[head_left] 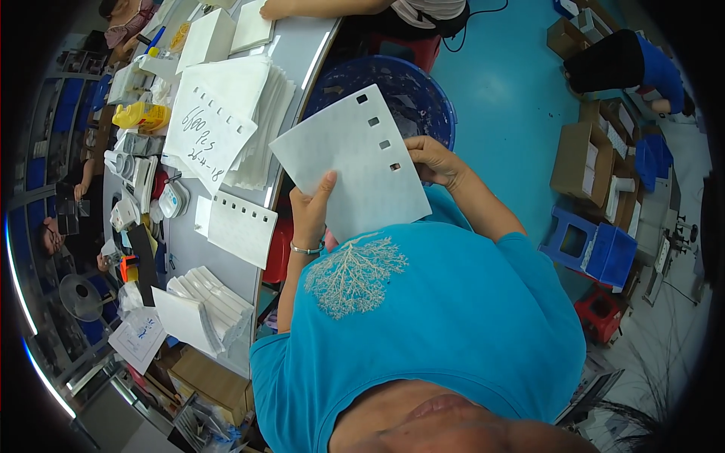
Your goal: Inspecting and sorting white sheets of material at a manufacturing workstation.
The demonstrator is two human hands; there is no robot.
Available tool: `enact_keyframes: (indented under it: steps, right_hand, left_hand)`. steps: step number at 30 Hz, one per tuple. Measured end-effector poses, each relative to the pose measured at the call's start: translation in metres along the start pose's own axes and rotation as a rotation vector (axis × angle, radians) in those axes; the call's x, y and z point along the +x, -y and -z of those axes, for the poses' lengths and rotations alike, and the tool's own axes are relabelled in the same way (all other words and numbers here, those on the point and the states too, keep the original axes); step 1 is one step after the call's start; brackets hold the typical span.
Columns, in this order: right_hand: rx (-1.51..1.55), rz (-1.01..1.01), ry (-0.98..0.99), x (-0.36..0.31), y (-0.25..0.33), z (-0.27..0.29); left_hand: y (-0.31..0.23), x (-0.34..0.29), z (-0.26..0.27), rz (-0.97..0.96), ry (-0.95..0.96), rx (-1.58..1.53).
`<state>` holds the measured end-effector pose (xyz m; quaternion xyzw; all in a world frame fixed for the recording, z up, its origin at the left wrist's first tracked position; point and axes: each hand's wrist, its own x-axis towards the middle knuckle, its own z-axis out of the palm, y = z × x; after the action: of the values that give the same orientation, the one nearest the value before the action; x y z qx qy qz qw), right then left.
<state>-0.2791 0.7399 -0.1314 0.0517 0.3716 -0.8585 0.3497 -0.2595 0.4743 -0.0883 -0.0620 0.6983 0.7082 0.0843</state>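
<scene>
A white sheet (351, 162) with a row of small square holes along its right edge is held up in front of my chest. My left hand (310, 215) grips its lower left side, thumb on the face and fingers hidden behind. At the holed edge my right hand (436, 161) is closed with bent fingers, and skin shows through the lowest hole. To the left, a thick stack of white sheets (260, 113) lies on the table, its holed top piece bearing handwriting. Another holed sheet (243, 232) rests at the table's edge.
Behind the held sheet stands a large blue tub (447, 113). The grey table (298, 38) also carries a yellow bottle (143, 115) and a bundle of white sheets (211, 298). A co-worker's arm (325, 7) reaches over its far end. Cardboard boxes (578, 158) and a blue stool (596, 245) are at right.
</scene>
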Motion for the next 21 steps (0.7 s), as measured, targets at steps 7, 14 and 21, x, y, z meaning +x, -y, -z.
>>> enact_keyframes:
  steps: [7,14,21]
  right_hand:
    - [-0.87,0.358,-0.353,0.009,-0.003,0.014]
    - [-0.666,0.067,-0.189,-0.013,0.008,-0.015]
    - [-0.772,0.078,-0.156,-0.016,-0.003,-0.025]
  left_hand:
    - [0.008,-0.003,0.0,-0.004,-0.038,0.002]
    - [0.012,-0.007,0.004,0.009,-0.087,0.035]
    - [0.01,-0.011,0.002,0.001,-0.076,0.062]
